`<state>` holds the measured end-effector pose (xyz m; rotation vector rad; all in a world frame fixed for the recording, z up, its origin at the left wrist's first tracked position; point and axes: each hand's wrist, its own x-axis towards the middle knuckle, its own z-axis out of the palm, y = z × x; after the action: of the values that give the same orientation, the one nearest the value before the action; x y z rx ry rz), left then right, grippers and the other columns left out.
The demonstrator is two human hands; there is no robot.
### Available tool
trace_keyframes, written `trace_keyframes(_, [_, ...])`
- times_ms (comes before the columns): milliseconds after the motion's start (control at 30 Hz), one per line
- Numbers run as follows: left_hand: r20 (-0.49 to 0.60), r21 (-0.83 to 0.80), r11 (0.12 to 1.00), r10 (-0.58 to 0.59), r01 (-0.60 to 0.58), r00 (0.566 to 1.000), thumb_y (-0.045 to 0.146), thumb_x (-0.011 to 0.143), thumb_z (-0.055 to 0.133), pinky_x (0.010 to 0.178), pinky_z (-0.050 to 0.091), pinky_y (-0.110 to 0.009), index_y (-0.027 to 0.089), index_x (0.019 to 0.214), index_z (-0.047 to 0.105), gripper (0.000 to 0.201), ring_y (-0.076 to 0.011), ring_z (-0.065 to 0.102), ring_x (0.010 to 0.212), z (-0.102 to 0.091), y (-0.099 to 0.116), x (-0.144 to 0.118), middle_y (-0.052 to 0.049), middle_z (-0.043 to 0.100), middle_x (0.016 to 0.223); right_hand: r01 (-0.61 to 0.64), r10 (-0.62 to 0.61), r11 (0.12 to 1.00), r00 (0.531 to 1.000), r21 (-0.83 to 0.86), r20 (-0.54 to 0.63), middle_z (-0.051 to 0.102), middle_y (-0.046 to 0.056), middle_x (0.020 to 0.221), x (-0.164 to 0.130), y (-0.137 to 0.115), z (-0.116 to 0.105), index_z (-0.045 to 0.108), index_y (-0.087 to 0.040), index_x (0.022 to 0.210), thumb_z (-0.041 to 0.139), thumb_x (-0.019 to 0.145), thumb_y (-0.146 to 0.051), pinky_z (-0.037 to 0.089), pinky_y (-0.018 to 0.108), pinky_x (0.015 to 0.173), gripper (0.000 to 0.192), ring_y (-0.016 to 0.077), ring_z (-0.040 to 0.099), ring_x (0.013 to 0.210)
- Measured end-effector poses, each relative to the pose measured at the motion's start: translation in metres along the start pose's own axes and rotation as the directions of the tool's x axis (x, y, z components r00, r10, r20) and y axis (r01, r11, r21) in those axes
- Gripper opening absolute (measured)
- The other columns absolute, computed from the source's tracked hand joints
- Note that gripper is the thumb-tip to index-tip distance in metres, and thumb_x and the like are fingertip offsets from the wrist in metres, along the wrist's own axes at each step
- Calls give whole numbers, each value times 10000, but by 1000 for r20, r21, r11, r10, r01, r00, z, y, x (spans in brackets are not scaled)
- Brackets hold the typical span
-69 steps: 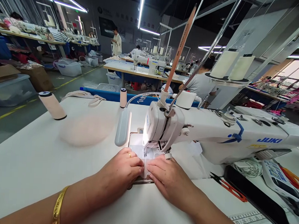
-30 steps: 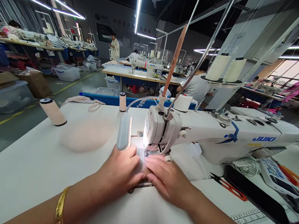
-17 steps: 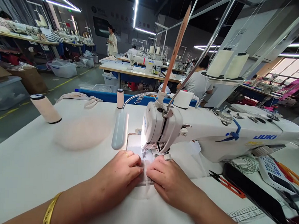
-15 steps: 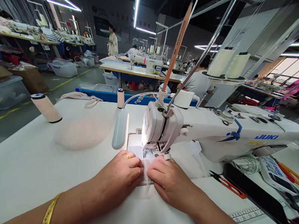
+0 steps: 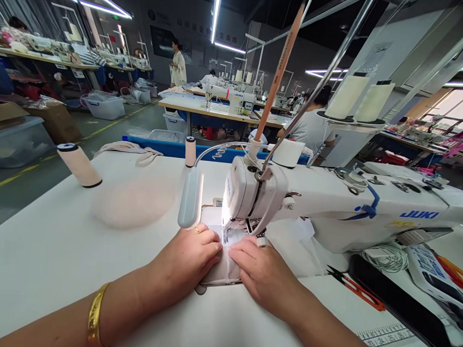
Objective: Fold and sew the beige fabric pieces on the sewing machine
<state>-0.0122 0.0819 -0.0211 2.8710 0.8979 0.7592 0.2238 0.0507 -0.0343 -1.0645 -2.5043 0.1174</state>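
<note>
A white Juki sewing machine (image 5: pixel 330 210) stands on the white table (image 5: pixel 57 247). Under its presser foot lies a small pale fabric piece (image 5: pixel 224 269). My left hand (image 5: pixel 190 259), with a gold ring and bangle, presses flat on the left side of the fabric. Pressing on the right side is my right hand (image 5: pixel 263 273), fingertips close to the needle area. Both hands lie side by side and nearly touch just in front of the lit needle.
A grey gooseneck lamp (image 5: pixel 190 197) hangs left of the needle. A thread cone (image 5: pixel 79 164) and a pile of pale fabric (image 5: pixel 135 202) sit at the left. Red snips (image 5: pixel 355 287), coiled cord (image 5: pixel 386 256) and a control box lie right. Other people work at tables behind.
Both hands have slid forward with the fabric toward the needle; more folded fabric now shows between and behind them. The view has shifted slightly.
</note>
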Motion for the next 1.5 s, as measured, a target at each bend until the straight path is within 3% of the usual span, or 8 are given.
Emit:
trace_keyframes(100, [-35, -55, 997, 43, -45, 998, 37, 952, 448, 812, 479, -410, 189, 952, 737, 327, -232, 626, 873, 0, 4, -3, -80, 736, 976, -3, 3, 1000, 1000, 4, -8, 674, 61, 970, -1, 1, -1, 600, -212, 995, 464, 817, 58, 465, 381, 817, 351, 247, 571, 911])
trace_keyframes(200, [2, -140, 987, 85, -84, 996, -1, 884, 483, 806, 447, -407, 200, 884, 719, 310, -216, 618, 854, -1, 12, -7, -53, 732, 962, 16, -17, 1000, 1000, 13, 16, 678, 63, 967, -2, -1, -6, 614, -220, 1002, 493, 859, 25, 468, 374, 810, 308, 253, 579, 949])
trace_keyframes(400, [34, -172, 984, 60, -53, 998, 36, 917, 518, 791, 395, -408, 227, 928, 722, 279, -204, 614, 799, -1, 18, -11, -15, 719, 902, 50, -52, 998, 995, 23, 82, 666, 41, 909, -4, -6, -11, 623, -218, 967, 509, 872, 16, 442, 338, 741, 277, 224, 579, 897])
trace_keyframes(700, [-12, -76, 996, 44, -45, 999, -15, 847, 490, 778, 396, -372, 189, 801, 631, 252, -186, 571, 747, 0, 7, -7, -23, 680, 838, 50, -50, 998, 999, 32, -1, 664, 60, 933, -3, -3, -7, 627, -217, 1060, 476, 924, -8, 441, 349, 727, 292, 236, 580, 894])
trace_keyframes(900, [-77, 24, 999, 41, -39, 996, -5, 930, 383, 681, 371, -325, 188, 731, 537, 317, -156, 417, 612, 6, 2, -2, -7, 557, 712, 45, -43, 997, 998, 56, -46, 652, 46, 902, 1, -6, -6, 609, -197, 1052, 464, 981, -43, 380, 330, 653, 224, 215, 556, 812])
trace_keyframes(1200, [-103, 25, 998, 66, -63, 992, 21, 961, 372, 681, 376, -334, 187, 748, 510, 304, -179, 461, 692, 5, 1, 1, -33, 590, 778, 47, -52, 998, 976, -30, -213, 516, 8, 730, 2, 1, 13, 531, -209, 805, 442, 907, 25, 273, 309, 603, 270, 181, 432, 702])
trace_keyframes(1333, [-78, -5, 998, 70, -70, 995, -3, 936, 378, 701, 390, -346, 189, 725, 506, 313, -185, 469, 698, 6, 2, -3, -32, 598, 756, 33, -48, 995, 984, -92, -169, 465, 11, 726, -1, 2, 11, 504, -203, 750, 447, 876, 22, 267, 311, 607, 264, 177, 386, 679])
trace_keyframes(1500, [-51, -41, 994, 100, -102, 994, 55, 989, 427, 745, 414, -363, 190, 788, 573, 283, -202, 541, 764, 3, 7, -5, -38, 652, 812, 36, -44, 996, 994, -78, -99, 518, 20, 770, -2, 2, 6, 552, -196, 785, 473, 917, -3, 320, 308, 641, 247, 181, 438, 713])
